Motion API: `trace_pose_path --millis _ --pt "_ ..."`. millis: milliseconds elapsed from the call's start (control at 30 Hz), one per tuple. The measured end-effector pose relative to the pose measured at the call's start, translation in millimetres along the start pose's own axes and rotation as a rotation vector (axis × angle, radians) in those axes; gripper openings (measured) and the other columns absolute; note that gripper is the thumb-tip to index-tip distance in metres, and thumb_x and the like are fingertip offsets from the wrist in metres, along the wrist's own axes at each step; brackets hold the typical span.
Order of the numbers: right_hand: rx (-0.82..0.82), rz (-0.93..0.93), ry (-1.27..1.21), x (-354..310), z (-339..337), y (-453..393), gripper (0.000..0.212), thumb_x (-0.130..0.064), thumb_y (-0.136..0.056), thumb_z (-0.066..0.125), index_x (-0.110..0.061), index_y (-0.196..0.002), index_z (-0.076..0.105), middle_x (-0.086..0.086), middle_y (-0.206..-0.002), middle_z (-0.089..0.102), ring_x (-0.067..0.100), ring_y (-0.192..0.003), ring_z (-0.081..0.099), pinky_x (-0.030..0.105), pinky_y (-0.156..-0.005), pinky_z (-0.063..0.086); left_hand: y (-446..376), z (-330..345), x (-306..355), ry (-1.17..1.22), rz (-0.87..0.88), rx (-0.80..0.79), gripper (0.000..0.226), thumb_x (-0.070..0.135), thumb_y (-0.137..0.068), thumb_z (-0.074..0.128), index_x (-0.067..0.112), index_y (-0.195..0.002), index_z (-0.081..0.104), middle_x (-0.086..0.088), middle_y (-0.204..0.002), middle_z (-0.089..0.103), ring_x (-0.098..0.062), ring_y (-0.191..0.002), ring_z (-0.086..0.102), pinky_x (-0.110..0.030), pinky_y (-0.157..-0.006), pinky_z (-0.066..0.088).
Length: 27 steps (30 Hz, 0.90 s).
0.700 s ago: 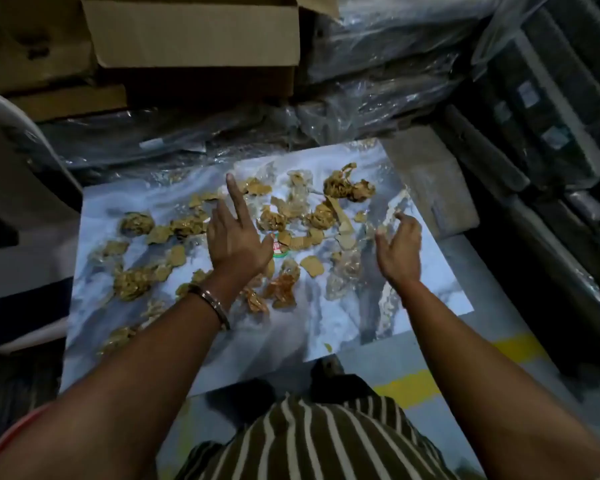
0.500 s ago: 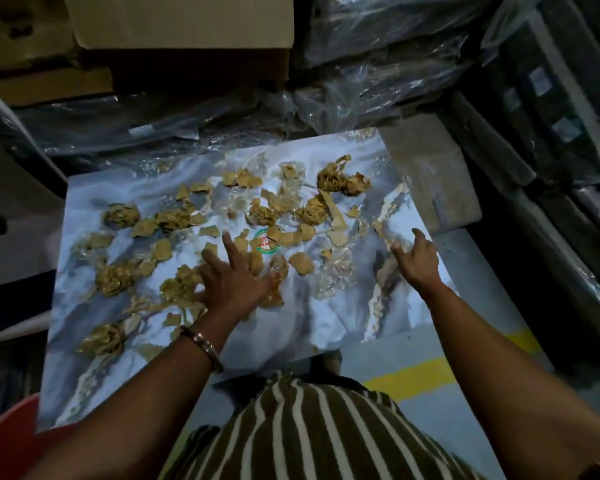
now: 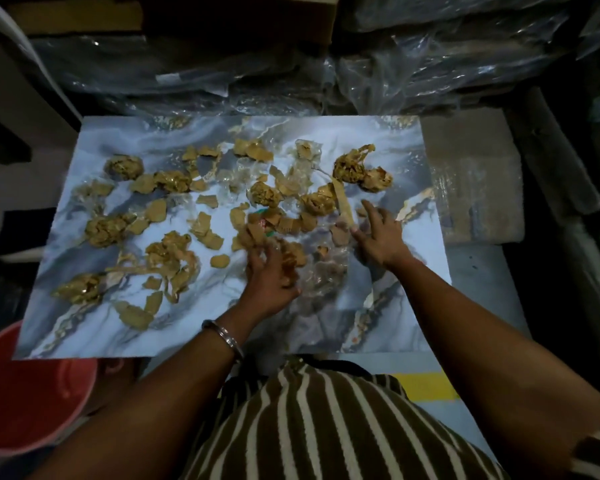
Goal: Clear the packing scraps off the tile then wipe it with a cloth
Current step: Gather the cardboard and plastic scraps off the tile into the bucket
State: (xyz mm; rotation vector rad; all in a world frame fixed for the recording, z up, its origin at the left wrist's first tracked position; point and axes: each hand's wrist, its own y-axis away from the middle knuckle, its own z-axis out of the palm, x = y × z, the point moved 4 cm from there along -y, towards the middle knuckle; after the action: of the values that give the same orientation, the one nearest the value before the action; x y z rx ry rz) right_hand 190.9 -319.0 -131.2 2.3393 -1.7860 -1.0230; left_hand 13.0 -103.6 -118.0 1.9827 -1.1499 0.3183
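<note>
A blue-grey marble tile [image 3: 406, 306] lies flat in front of me, strewn with several crumpled brown tape and clear plastic packing scraps [image 3: 108, 228]. My left hand [image 3: 269, 278], with a metal bangle on the wrist, sits near the tile's middle, its fingers curled around a blurred bunch of brown scraps [image 3: 290, 256]. To its right, my right hand [image 3: 381, 235] lies palm down with fingers spread, touching a tape strip [image 3: 343, 202] and clear film. No cloth is in view.
A red bucket [image 3: 32, 393] stands on the floor under the tile's near left corner. A wrapped grey slab [image 3: 475, 181] lies beside the tile's right edge. Plastic-wrapped stacks [image 3: 413, 57] and cardboard boxes line the far side. A yellow floor line [image 3: 426, 384] runs near my striped shirt.
Both hands dropped from raised and open down onto the tile. My left hand shifted right and curled around scraps; my right hand moved inward onto the scraps. The view tilted down, showing the bucket.
</note>
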Motion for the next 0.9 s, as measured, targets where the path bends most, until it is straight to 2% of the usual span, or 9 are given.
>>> trace_pose_path --millis 33,167,267,333,467,600,700,800,900 --pt "-0.044 -0.027 0.040 -4.9 4.7 -3.0 0.086 -0.078 -0.089 0.027 -0.030 -0.160 0.025 0.024 -0.158 0.031 0.045 -0.147 0.028 0.056 -0.120 0.023 -1.0 4.0 3.4 0.022 0.028 -0.003 0.121 0.039 -0.082 0.083 0.016 -0.163 -0.003 -0.023 -0.164 -0.013 -0.025 -0.153 0.004 -0.013 -0.109 0.014" --pt "-0.147 -0.115 0.167 -12.2 29.7 1.4 0.095 -0.087 -0.085 0.008 -0.025 -0.149 0.041 0.021 -0.144 0.043 0.043 -0.134 0.038 0.050 -0.109 0.029 6.7 10.3 10.6 0.029 0.100 0.009 0.122 0.043 -0.081 0.083 0.019 -0.163 -0.004 -0.013 -0.165 -0.010 -0.031 -0.156 0.009 -0.023 -0.114 0.020" --pt "-0.158 -0.151 0.124 -19.7 32.2 15.6 0.064 -0.062 -0.101 0.039 -0.017 -0.145 0.049 0.023 -0.134 0.053 0.042 -0.128 0.046 0.047 -0.103 0.038 18.0 -0.3 6.2 -0.079 0.075 0.101 0.135 0.062 -0.069 0.083 0.031 -0.161 -0.011 -0.005 -0.167 -0.011 -0.032 -0.156 0.010 -0.046 -0.116 0.038" --pt "-0.129 -0.217 0.075 -21.1 26.8 21.9 0.058 -0.053 -0.103 0.048 -0.020 -0.149 0.046 0.023 -0.135 0.050 0.041 -0.123 0.053 0.046 -0.103 0.046 25.2 -11.4 -0.3 -0.183 -0.021 0.140 0.146 0.077 -0.057 0.080 0.035 -0.159 -0.016 -0.005 -0.167 -0.013 -0.036 -0.155 0.004 -0.059 -0.110 0.043" --pt "-0.225 -0.205 0.036 -15.1 3.5 29.8 0.104 -0.089 -0.073 0.060 -0.039 -0.156 0.023 0.013 -0.149 0.035 0.037 -0.130 0.050 0.052 -0.109 0.046 27.9 -22.9 -23.3 -0.289 -0.154 0.079 0.169 0.092 -0.030 0.075 0.037 -0.155 -0.024 -0.005 -0.162 -0.027 -0.040 -0.152 -0.016 -0.066 -0.105 0.043" --pt "-0.365 -0.274 0.253 -5.0 13.1 39.1 0.165 -0.105 -0.025 0.061 -0.046 -0.158 -0.017 0.018 -0.167 0.006 0.048 -0.152 0.013 0.067 -0.116 0.031 23.1 -17.1 -35.0 -0.315 -0.181 -0.078 0.182 0.083 -0.019 0.085 0.045 -0.146 -0.039 -0.007 -0.156 -0.048 -0.044 -0.148 -0.031 -0.071 -0.106 0.036" --pt "-0.412 -0.292 0.390 -10.7 35.4 49.5 0.174 -0.098 -0.015 0.069 -0.051 -0.151 -0.030 0.014 -0.169 -0.016 0.050 -0.151 0.002 0.072 -0.105 0.040 17.4 -4.1 -27.5 -0.348 -0.098 -0.137 0.182 0.079 -0.019 0.089 0.049 -0.141 -0.043 -0.011 -0.158 -0.044 -0.045 -0.149 -0.029 -0.074 -0.108 0.030" --pt "-0.321 -0.287 0.405 -31.0 53.7 56.7 0.176 -0.087 -0.020 0.082 -0.046 -0.155 -0.024 0.010 -0.168 -0.008 0.045 -0.148 0.010 0.067 -0.097 0.050 9.2 10.7 -14.0 -0.335 -0.033 -0.137 0.182 0.076 -0.022 0.091 0.050 -0.140 -0.044 -0.010 -0.160 -0.041 -0.049 -0.148 -0.026 -0.072 -0.108 0.033" --pt "-0.298 -0.290 0.362 -46.3 66.8 55.1 0.174 -0.083 -0.026 0.086 -0.042 -0.156 -0.022 0.010 -0.163 0.004 0.047 -0.147 0.010 0.069 -0.101 0.047 -4.9 20.3 -6.9 -0.292 0.006 -0.117 0.177 0.077 -0.028 0.090 0.050 -0.142 -0.042 -0.011 -0.163 -0.035 -0.053 -0.146 -0.026 -0.074 -0.108 0.030"
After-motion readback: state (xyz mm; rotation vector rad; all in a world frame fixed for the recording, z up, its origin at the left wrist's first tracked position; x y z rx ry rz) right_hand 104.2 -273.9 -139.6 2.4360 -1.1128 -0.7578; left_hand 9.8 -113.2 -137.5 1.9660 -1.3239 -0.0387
